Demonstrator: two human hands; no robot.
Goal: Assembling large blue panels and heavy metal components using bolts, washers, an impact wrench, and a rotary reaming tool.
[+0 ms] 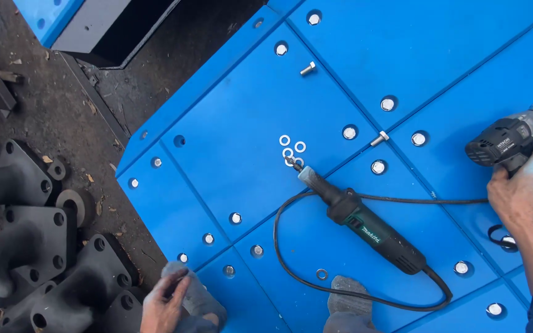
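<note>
At far right, cordless drill driver [513,143] gripped by right hand [524,194], lifted over blue panel [242,123]. Left hand [163,305] laid open on grey-socked foot [195,296], nothing held. Between hands, corded die grinder [365,229] left lying beside loose washers [292,148]. Bolt-fastening step judged underway; driver alignment on bolt head [378,166] needed.

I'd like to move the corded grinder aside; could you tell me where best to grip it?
Grip the die grinder around its green-black barrel mid-body, coming from above. It lies flat and unobstructed on the blue panel; the bit points toward the washers, the cord exits the rear.
</note>
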